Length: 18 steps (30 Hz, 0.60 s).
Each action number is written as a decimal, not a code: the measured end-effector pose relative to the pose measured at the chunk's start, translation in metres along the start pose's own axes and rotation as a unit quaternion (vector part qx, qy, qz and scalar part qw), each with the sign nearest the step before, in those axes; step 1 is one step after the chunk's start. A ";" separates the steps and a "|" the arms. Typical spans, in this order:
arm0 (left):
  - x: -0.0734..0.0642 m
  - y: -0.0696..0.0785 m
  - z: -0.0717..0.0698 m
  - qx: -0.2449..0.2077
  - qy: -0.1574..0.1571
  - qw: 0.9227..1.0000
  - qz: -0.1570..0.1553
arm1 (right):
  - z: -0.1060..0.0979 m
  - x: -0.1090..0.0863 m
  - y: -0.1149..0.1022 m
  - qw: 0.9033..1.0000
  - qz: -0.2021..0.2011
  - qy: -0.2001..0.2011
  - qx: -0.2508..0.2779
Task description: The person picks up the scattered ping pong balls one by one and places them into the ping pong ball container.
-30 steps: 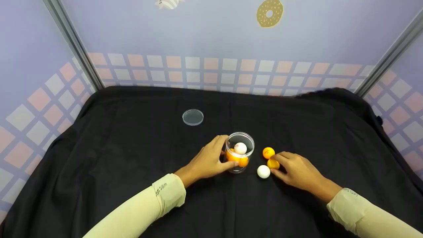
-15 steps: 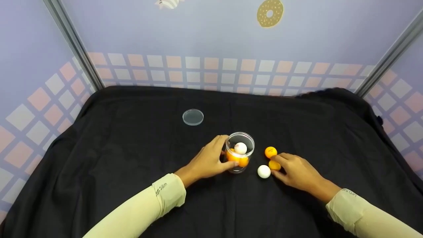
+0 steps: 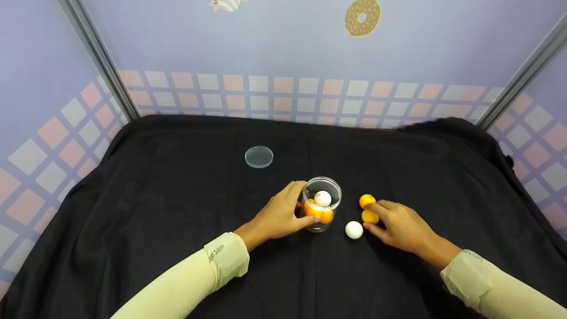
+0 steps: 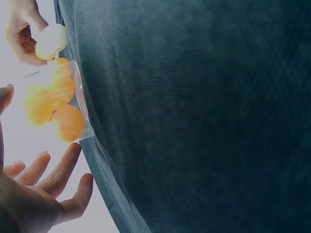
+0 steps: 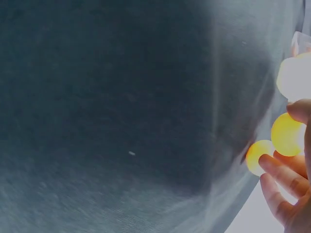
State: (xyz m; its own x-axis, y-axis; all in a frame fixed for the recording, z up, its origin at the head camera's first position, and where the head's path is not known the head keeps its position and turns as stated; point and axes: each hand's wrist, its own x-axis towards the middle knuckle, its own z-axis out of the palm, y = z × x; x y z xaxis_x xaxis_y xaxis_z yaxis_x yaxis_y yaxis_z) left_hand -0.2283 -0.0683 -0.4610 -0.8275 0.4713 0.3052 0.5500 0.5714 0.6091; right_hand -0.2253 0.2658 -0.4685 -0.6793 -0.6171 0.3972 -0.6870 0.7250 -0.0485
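Note:
My left hand [image 3: 279,217] grips the side of a clear plastic jar [image 3: 318,228], which stands upright with its mouth uncovered. Inside, a white ping-pong ball [image 3: 322,198] lies on top of several orange ones [image 3: 312,212]. To the right of the jar, my right hand [image 3: 403,228] has thumb and fingers around an orange ping-pong ball [image 3: 370,216] low over the cloth. Its fingertips also reach another orange ball [image 3: 366,200] just beyond. A loose white ball [image 3: 354,230] lies by the thumb tip. The right wrist view shows the held ball [image 5: 287,135] between thumb and fingers.
A clear round lid [image 3: 259,157] lies flat behind the jar, to the left. Black cloth [image 3: 177,190] with some folds covers the table. Patterned panels [image 3: 283,44] with metal corner posts enclose the back and sides.
My right hand has shifted slightly to the right, and the two orange balls beside it have moved right too. The left hand and the jar stay in place.

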 end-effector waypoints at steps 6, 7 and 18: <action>0.000 0.000 0.000 -0.002 0.002 1.000 0.002 | -0.008 0.010 -0.001 1.000 -0.018 0.021 -0.009; 0.000 0.000 0.000 -0.002 0.002 1.000 0.003 | -0.010 0.012 -0.001 0.999 -0.020 0.023 -0.009; 0.001 -0.001 0.001 -0.002 0.006 1.000 0.002 | -0.030 0.037 -0.010 0.998 -0.042 0.055 0.003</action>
State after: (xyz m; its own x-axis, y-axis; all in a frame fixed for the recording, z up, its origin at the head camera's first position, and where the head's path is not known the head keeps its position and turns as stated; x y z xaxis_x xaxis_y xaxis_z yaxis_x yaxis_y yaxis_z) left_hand -0.2293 -0.0677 -0.4626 -0.8270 0.4648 0.3162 0.5525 0.5677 0.6103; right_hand -0.2358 0.2452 -0.4261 -0.5873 -0.6379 0.4982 -0.7421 0.6701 -0.0169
